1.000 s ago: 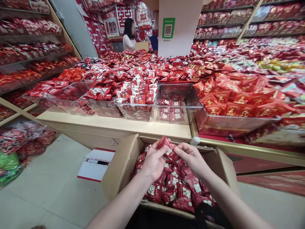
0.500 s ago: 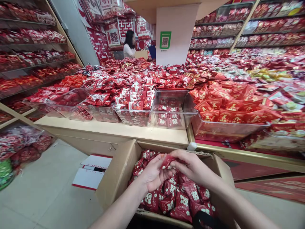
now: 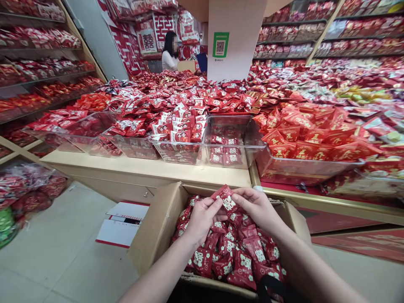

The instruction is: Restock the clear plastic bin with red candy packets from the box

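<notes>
My left hand (image 3: 202, 216) and my right hand (image 3: 257, 206) meet over an open cardboard box (image 3: 154, 229) full of small red candy packets (image 3: 240, 259). Both hands are closed on a small stack of red packets (image 3: 226, 200) held just above the box's contents, pinched between the fingers of each hand. Straight ahead on the counter stands a clear plastic bin (image 3: 232, 143) holding a few matching red packets in neat rows.
Clear bins (image 3: 179, 145) of red sweets line the beige counter (image 3: 148, 170), with heaps of red packets behind. Shelves of red goods run along the left. A flat white-and-red box (image 3: 121, 223) lies on the tiled floor. A person (image 3: 169, 50) stands far back by a white pillar (image 3: 232, 38).
The hands dipped lower toward the box's contents half a second ago, then rose again with the packets. The view shifted slightly.
</notes>
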`<state>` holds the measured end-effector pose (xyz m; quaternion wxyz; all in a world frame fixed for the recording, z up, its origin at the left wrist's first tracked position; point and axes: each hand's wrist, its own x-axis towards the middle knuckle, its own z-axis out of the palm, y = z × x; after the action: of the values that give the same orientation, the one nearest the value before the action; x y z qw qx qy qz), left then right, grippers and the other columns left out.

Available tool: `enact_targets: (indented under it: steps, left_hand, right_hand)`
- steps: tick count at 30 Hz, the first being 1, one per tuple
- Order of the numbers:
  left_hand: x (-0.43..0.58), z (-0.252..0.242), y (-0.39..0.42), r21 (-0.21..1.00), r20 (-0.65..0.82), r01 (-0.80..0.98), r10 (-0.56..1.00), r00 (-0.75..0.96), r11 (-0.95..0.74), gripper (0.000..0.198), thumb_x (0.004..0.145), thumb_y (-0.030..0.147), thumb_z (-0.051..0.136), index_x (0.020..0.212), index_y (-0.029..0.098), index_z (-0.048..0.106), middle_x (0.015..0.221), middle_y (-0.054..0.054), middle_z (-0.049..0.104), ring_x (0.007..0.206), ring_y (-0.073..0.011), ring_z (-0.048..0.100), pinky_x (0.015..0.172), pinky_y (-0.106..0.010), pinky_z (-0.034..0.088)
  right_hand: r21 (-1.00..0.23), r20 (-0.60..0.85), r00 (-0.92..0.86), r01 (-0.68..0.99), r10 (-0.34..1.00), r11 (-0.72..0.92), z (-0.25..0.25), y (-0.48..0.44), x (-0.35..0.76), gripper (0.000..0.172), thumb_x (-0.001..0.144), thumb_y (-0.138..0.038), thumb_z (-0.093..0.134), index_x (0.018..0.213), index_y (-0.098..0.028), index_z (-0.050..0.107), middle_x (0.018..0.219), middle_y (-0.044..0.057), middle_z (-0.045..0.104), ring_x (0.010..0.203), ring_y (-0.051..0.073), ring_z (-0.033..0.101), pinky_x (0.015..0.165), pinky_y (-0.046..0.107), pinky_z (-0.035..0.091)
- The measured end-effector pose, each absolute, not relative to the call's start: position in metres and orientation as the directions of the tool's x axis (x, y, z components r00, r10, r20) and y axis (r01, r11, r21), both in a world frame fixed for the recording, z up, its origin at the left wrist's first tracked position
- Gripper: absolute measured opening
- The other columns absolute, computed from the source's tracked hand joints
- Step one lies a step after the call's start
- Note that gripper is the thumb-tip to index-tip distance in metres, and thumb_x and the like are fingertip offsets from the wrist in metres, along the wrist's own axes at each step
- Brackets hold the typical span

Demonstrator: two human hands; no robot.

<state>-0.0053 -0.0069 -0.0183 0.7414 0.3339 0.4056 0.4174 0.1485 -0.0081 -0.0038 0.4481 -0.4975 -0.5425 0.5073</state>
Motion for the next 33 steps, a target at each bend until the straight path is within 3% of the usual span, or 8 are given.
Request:
enact_targets:
  steps: [4,13,16,19,21,24,27,33]
  left_hand:
    - [-0.001,-0.022,-0.007,0.822,-0.285,-0.431,0.924,0.255,0.372,0.024,0.068,0.031,0.063,0.086,0.014,0.062,0.075,-0.003,0.065,0.066,-0.0129,0.059,0.059,-0.023,0.048]
    - [-0.006,-0.017,-0.009,0.801,-0.225,-0.519,0.954,0.2,0.298,0.018,0.066,0.026,0.066,0.076,0.017,0.054,0.077,0.001,0.062,0.066,-0.0106,0.058,0.062,-0.024,0.047]
    - [-0.016,-0.015,-0.004,0.822,-0.237,-0.474,0.946,0.22,0.316,0.019,0.067,0.029,0.064,0.079,0.018,0.053,0.079,0.001,0.061,0.067,-0.0114,0.058,0.062,-0.025,0.045]
    - [-0.025,-0.025,-0.001,0.89,-0.304,-0.276,0.923,0.234,0.363,0.019,0.065,0.029,0.064,0.075,0.016,0.054,0.068,0.002,0.06,0.061,-0.0103,0.056,0.058,-0.022,0.042]
    - [-0.027,-0.036,-0.001,0.898,-0.36,-0.172,0.902,0.239,0.405,0.02,0.063,0.029,0.065,0.073,0.016,0.055,0.063,0.002,0.058,0.06,-0.0104,0.055,0.056,-0.021,0.04]
    - [-0.027,-0.05,-0.004,0.895,-0.391,-0.115,0.881,0.266,0.432,0.017,0.065,0.029,0.061,0.074,0.016,0.054,0.065,0.002,0.057,0.06,-0.0103,0.053,0.055,-0.021,0.038]
    - [-0.026,-0.059,-0.008,0.913,-0.363,-0.071,0.88,0.305,0.401,0.014,0.068,0.025,0.058,0.076,0.015,0.053,0.064,0.003,0.054,0.06,-0.0099,0.049,0.056,-0.022,0.037]
    - [-0.028,-0.071,-0.005,0.937,-0.316,-0.032,0.886,0.34,0.347,0.011,0.07,0.023,0.055,0.077,0.014,0.053,0.064,0.003,0.049,0.06,-0.0093,0.044,0.058,-0.022,0.035]
  right_hand:
    - [-1.0,-0.019,-0.112,0.016,0.994,-0.017,-0.007,-0.008,0.149,0.034,0.072,-0.038,0.055,0.098,-0.018,0.052,0.088,0.005,0.061,0.077,0.015,0.056,0.068,0.028,0.046]
    - [-0.886,0.094,-0.302,0.41,0.949,0.218,0.03,-0.003,0.147,0.021,0.076,-0.036,0.05,0.084,-0.017,0.054,0.076,0.003,0.06,0.069,0.013,0.054,0.063,0.025,0.044]
    - [-0.828,0.25,-0.22,0.457,0.943,0.326,0.077,0.036,0.159,0.024,0.074,-0.037,0.053,0.089,-0.018,0.054,0.078,0.003,0.06,0.068,0.013,0.055,0.061,0.025,0.044]
    - [-0.721,0.427,-0.016,0.598,0.904,0.351,0.112,0.106,0.173,0.026,0.072,-0.038,0.055,0.089,-0.018,0.054,0.077,0.003,0.059,0.066,0.013,0.054,0.06,0.026,0.044]
    - [-0.652,0.354,-0.015,0.712,0.935,0.258,0.115,0.157,0.177,0.023,0.068,-0.034,0.06,0.083,-0.017,0.056,0.072,0.002,0.059,0.062,0.012,0.054,0.057,0.025,0.043]
    - [-0.528,0.018,-0.121,0.842,0.992,0.113,0.095,0.215,0.168,0.02,0.064,-0.029,0.064,0.076,-0.015,0.056,0.065,0.002,0.059,0.055,0.011,0.054,0.051,0.022,0.043]
    - [-0.363,-0.25,-0.202,0.926,0.947,0.102,0.069,0.241,0.15,0.022,0.062,-0.023,0.066,0.079,-0.013,0.055,0.066,0.003,0.06,0.053,0.012,0.054,0.046,0.021,0.042]
    - [-0.253,-0.435,-0.202,0.963,0.878,0.097,0.038,0.25,0.135,0.031,0.067,-0.026,0.062,0.093,-0.013,0.052,0.079,0.005,0.062,0.054,0.011,0.057,0.045,0.019,0.042]
